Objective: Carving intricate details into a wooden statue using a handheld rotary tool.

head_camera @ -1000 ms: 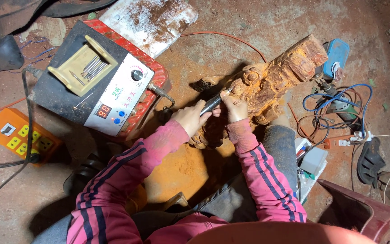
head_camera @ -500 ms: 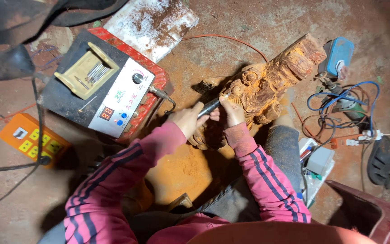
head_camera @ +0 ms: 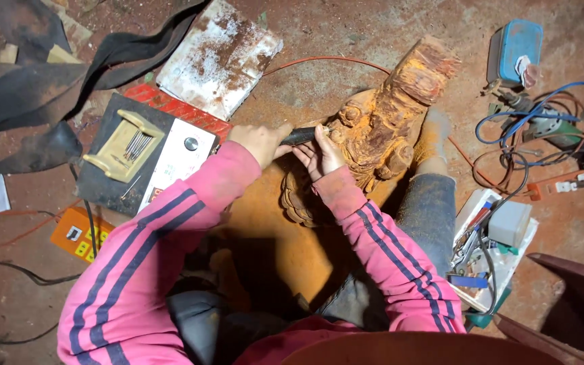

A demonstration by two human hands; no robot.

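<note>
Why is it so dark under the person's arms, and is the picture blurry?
In the head view, light falls from above, so the pink sleeves and body cast a dark shadow on the dusty floor below them. The wooden carving, left hand and right hand look sharp and bright; the top-left corner is dim.

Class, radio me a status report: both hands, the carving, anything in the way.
Left hand gripping dark handpiece tool, tip at the wood carving. Right hand steadying tool and carving. Orange sawdust on the floor beneath; nothing blocking the hands.
</note>
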